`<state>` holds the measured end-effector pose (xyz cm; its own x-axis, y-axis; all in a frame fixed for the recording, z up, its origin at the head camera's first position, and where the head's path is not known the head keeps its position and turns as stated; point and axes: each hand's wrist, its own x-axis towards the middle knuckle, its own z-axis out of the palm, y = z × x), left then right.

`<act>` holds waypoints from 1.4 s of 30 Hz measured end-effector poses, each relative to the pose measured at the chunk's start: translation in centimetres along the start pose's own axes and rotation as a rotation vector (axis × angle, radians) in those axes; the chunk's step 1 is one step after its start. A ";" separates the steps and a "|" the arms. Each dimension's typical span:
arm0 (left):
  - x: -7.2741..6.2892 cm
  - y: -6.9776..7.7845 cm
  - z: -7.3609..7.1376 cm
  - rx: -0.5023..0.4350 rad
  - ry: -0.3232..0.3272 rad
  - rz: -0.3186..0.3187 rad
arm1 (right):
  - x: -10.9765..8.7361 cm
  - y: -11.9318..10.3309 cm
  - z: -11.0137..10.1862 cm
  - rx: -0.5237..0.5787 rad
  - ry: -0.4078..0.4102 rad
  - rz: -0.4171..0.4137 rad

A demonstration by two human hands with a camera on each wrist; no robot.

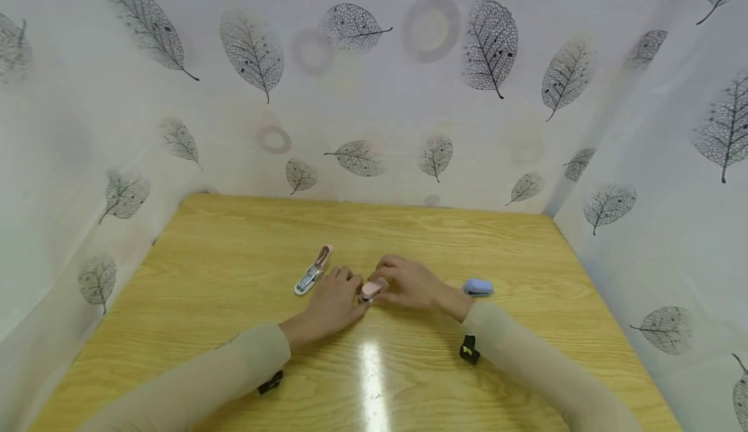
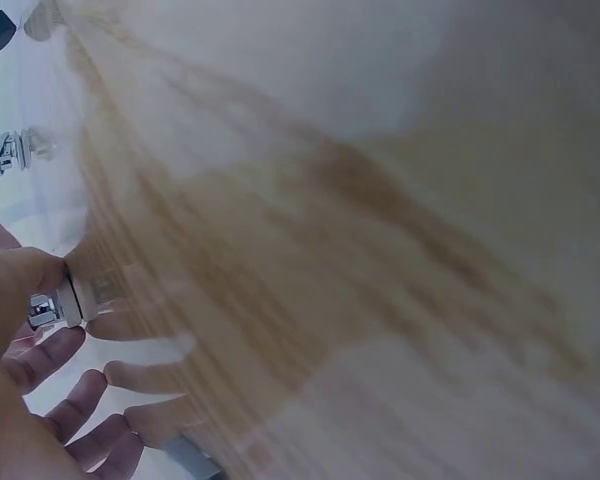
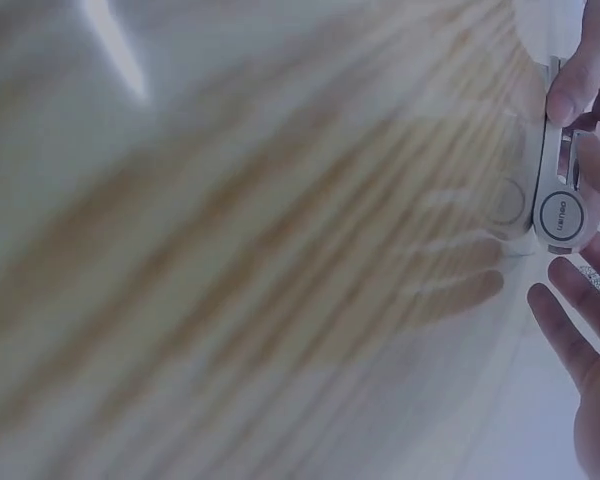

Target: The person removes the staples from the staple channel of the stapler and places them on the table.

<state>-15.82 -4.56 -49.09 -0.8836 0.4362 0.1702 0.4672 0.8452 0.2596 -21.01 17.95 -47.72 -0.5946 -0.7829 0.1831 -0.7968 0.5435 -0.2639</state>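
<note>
Between my two hands over the middle of the table stands a small pink stapler, with a round badge on its side in the right wrist view. My left hand pinches one end of the stapler between thumb and index finger, the other fingers fanned out near the tabletop. From the other side my right hand holds it with thumb and fingers. Just beyond the left hand lies another stapler, pink and white, swung wide open with its metal tray exposed.
A blue stapler lies closed on the wooden table, right of the right hand. Leaf-patterned curtains rise behind the table and along both sides. Dark wrist devices sit under both sleeves. A bright reflection streaks the glossy tabletop in front.
</note>
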 end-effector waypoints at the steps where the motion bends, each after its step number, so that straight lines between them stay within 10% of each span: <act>1: 0.0 0.0 0.0 0.002 -0.001 -0.001 | 0.1 0.0 0.0 -0.017 -0.002 -0.007; 42: -0.1 0.2 -0.2 0.045 -0.032 -0.029 | 0.8 0.3 -0.2 0.023 0.031 -0.039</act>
<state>-15.61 -4.51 -48.88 -0.8977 0.4202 0.1329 0.4401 0.8704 0.2206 -21.80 17.56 -47.48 -0.5666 -0.7933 0.2226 -0.8169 0.5056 -0.2775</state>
